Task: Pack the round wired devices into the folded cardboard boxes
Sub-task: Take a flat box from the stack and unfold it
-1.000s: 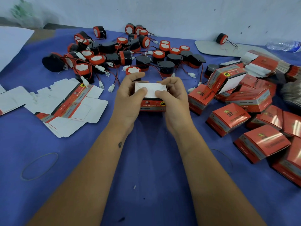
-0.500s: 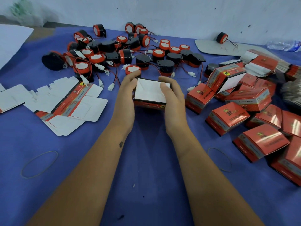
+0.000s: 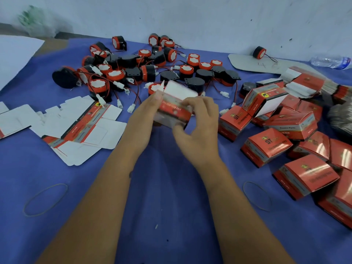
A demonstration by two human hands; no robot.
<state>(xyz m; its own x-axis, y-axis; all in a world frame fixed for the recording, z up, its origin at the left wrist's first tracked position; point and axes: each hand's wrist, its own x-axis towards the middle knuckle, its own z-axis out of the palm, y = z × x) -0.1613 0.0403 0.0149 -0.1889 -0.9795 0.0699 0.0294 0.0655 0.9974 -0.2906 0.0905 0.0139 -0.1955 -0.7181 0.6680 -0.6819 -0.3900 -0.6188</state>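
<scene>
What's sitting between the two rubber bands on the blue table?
In the head view, only the person's two forearms cross the blue cloth between the left rubber band and the right rubber band.

2 bare forearms, no sleeves; a small dark mark (image 3: 130, 174) on the left forearm

A blue-covered bench (image 3: 171, 216) is carrying wired devices (image 3: 152, 71) at the back, flat cartons (image 3: 80, 130) left, folded boxes (image 3: 285, 145) right, two rubber bands (image 3: 45, 199), and possibly a bottle (image 3: 331, 61).
</scene>
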